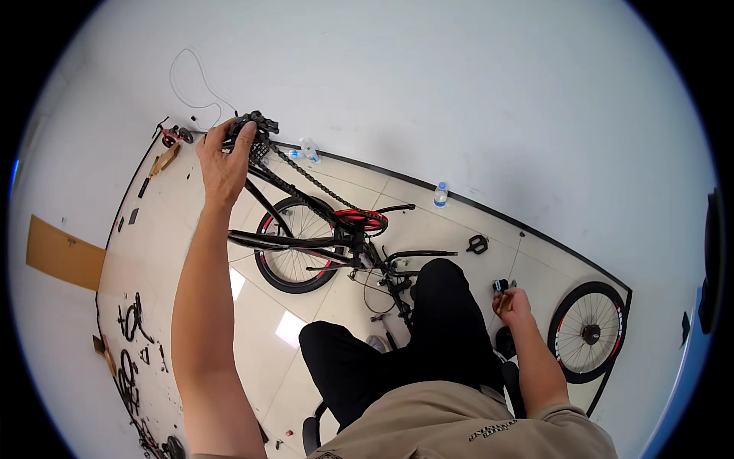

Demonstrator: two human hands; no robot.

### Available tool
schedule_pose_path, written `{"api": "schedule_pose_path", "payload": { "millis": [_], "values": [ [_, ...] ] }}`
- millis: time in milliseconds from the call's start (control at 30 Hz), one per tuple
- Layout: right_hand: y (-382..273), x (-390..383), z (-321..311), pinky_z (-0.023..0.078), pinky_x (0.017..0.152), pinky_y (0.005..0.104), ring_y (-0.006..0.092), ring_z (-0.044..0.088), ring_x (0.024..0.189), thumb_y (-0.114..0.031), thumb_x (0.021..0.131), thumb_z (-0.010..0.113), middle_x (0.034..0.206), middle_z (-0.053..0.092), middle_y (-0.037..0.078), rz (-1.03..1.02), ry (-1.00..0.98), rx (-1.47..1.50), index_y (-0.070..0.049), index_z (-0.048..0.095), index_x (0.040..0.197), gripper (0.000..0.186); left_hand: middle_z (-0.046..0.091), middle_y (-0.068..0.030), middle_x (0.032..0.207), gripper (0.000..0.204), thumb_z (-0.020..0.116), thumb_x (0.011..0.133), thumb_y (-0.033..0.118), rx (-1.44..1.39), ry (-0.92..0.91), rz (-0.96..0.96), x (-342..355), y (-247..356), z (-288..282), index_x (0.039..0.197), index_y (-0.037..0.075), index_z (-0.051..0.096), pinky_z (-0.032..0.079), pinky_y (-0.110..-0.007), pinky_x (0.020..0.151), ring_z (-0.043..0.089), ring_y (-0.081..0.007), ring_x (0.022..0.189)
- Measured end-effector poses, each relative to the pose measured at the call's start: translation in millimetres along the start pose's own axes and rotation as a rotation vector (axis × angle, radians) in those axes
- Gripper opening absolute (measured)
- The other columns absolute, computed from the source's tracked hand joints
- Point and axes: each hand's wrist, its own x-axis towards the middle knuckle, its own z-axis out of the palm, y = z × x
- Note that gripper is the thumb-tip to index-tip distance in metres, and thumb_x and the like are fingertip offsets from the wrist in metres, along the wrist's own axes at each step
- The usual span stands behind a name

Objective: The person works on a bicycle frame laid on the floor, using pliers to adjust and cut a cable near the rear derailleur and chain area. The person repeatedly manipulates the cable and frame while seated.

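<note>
My left hand (pixel 225 164) is raised at the far left of the bicycle, its fingers closed round the black rear derailleur (pixel 258 126). From there the chain (pixel 325 189) runs to the red chainring (pixel 365 221). The black bicycle frame (pixel 279 242) stretches across the floor in front of me, with a red-and-black wheel (pixel 298 264) beside it. Off to the right, apart from the bicycle, my right hand (pixel 516 304) is closed on a small dark object (pixel 501 286) with a yellow-brown part; its kind is not clear.
A spoked wheel (pixel 562 336) leans by the wall at right. A pedal (pixel 477 244) and a clear bottle (pixel 440 196) stand near the wall's foot. A hammer (pixel 385 330) lies by my shoe. Several bicycle parts (pixel 134 320) are scattered at far left.
</note>
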Motion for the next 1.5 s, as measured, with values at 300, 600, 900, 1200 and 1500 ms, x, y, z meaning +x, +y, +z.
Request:
{"api": "schedule_pose_path", "payload": {
  "millis": [300, 600, 900, 1200, 1500],
  "values": [
    [7, 25, -32, 0.044, 0.058, 0.0292, 0.0191, 0.053, 0.067, -0.014, 0.081, 0.054, 0.080, 0.055, 0.008, 0.034, -0.045, -0.262, 0.002, 0.058, 0.093, 0.021, 0.067, -0.0121, 0.107, 0.046, 0.070, 0.090, 0.045, 0.017, 0.028, 0.083, 4, -9, 1, 0.113, 0.005, 0.071, 0.035, -0.042, 0.104, 0.049, -0.0310, 0.115],
    [21, 49, -107, 0.050, 0.069, 0.0418, 0.0279, 0.057, 0.077, -0.010, 0.094, 0.041, 0.085, 0.052, 0.015, 0.053, 0.237, -0.213, 0.000, 0.044, 0.104, 0.015, 0.069, -0.0146, 0.102, 0.053, 0.071, 0.089, 0.046, -0.050, -0.016, -0.013, 5, 5, -2, 0.115, 0.000, 0.071, 0.046, -0.038, 0.093, 0.060, -0.0277, 0.102],
    [16, 55, -103, 0.048, 0.064, 0.0400, 0.0258, 0.053, 0.072, -0.004, 0.085, 0.041, 0.083, 0.051, 0.015, 0.040, 0.167, -0.198, 0.000, 0.043, 0.098, 0.014, 0.070, -0.0114, 0.094, 0.051, 0.074, 0.089, 0.044, -0.049, -0.051, -0.058, 6, 10, -6, 0.113, -0.001, 0.072, 0.049, -0.033, 0.081, 0.064, -0.0196, 0.088],
    [11, 46, -96, 0.050, 0.060, 0.0368, 0.0278, 0.054, 0.071, -0.002, 0.078, 0.039, 0.086, 0.050, 0.017, -0.036, 0.313, -0.067, 0.000, 0.042, 0.095, 0.017, 0.066, -0.0085, 0.090, 0.056, 0.072, 0.089, 0.050, 0.030, -0.049, -0.035, 4, 15, -7, 0.114, 0.000, 0.072, 0.047, -0.031, 0.080, 0.060, -0.0176, 0.086],
    [9, 46, -101, 0.047, 0.054, 0.0355, 0.0244, 0.052, 0.065, -0.004, 0.078, 0.039, 0.078, 0.047, 0.014, 0.013, 0.413, -0.101, -0.005, 0.045, 0.083, 0.007, 0.067, -0.0102, 0.088, 0.061, 0.073, 0.088, 0.053, -0.031, -0.039, -0.040, 9, 4, -5, 0.112, -0.004, 0.071, 0.048, -0.031, 0.077, 0.061, -0.0183, 0.083]
  ]
}}
